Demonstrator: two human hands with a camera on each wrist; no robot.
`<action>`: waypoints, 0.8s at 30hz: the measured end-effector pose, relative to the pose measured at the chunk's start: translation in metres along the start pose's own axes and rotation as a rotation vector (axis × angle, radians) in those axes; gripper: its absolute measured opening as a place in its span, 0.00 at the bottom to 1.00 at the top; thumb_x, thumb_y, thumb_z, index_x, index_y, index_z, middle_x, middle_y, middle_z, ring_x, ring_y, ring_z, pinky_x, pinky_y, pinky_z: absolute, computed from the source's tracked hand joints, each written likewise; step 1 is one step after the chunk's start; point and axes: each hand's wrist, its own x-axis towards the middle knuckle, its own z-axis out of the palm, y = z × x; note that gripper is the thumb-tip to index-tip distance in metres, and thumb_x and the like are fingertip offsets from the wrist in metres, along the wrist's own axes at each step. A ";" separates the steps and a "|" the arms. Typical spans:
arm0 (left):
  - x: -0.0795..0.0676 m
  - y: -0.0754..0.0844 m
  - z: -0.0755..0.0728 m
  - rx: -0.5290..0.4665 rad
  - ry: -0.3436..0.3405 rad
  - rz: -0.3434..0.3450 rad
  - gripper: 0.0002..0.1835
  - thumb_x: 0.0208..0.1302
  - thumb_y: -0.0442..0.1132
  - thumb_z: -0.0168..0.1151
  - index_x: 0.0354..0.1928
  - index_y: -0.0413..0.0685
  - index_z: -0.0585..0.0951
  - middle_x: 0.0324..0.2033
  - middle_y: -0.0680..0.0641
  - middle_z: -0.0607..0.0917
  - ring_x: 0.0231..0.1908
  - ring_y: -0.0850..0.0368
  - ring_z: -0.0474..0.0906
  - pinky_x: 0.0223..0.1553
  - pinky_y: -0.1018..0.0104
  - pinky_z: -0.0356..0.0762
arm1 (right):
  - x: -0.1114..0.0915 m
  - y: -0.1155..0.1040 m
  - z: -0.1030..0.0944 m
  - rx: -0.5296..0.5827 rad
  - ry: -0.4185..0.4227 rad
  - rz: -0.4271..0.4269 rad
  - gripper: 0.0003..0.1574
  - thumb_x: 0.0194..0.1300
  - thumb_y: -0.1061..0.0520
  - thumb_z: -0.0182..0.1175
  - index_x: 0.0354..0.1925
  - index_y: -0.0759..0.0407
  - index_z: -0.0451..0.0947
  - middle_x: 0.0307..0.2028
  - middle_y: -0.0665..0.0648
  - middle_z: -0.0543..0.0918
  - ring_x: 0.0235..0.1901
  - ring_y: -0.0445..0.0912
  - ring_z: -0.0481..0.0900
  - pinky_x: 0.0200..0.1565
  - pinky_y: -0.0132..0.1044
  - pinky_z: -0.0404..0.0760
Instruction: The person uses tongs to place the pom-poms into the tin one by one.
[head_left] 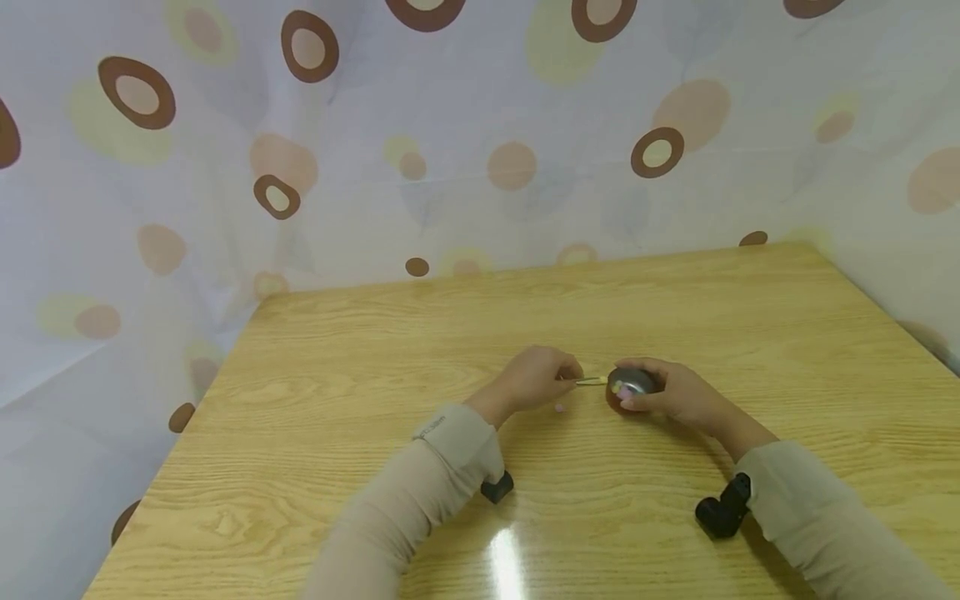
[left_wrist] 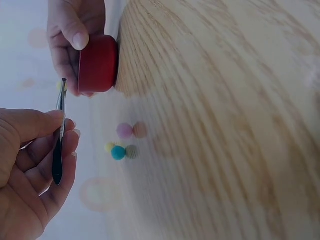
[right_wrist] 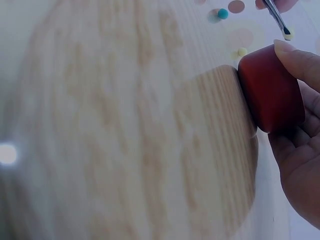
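My left hand [head_left: 534, 379] pinches a pair of tweezers [left_wrist: 61, 130] between thumb and fingers. A small yellow ball [right_wrist: 289, 34] shows at the tweezers' tips, close by the cup's rim. With thumb and fingers around its side, my right hand [head_left: 678, 396] holds a small red cup [left_wrist: 99, 65] on the wooden table. The cup's silvery inside faces up in the head view, with pink and yellow balls [head_left: 622, 390] in it. On the table near the left hand lie a pink ball [left_wrist: 125, 131], a teal ball [left_wrist: 118, 152] and another yellow ball [left_wrist: 109, 147].
The wood-grain table [head_left: 360, 358] reaches back to a pale curtain [head_left: 465, 108] printed with round spots. Black wrist cameras sit under both sleeves, the right camera [head_left: 722, 512] low over the tabletop. Light glares off the table's front [head_left: 506, 558].
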 end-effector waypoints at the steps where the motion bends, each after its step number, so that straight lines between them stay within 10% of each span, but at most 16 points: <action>1: 0.001 0.000 0.001 0.001 0.000 0.002 0.09 0.58 0.36 0.55 0.41 0.45 0.79 0.38 0.51 0.81 0.39 0.62 0.75 0.39 0.77 0.70 | 0.000 0.000 0.000 0.003 -0.002 0.004 0.42 0.49 0.49 0.63 0.59 0.64 0.59 0.55 0.67 0.64 0.51 0.57 0.63 0.49 0.48 0.64; 24: 0.022 0.008 0.009 0.038 -0.020 0.013 0.10 0.58 0.37 0.54 0.42 0.47 0.78 0.39 0.51 0.80 0.33 0.65 0.76 0.37 0.79 0.70 | 0.002 -0.002 -0.002 -0.003 -0.001 0.027 0.42 0.50 0.49 0.63 0.58 0.64 0.60 0.54 0.67 0.65 0.50 0.56 0.64 0.47 0.46 0.66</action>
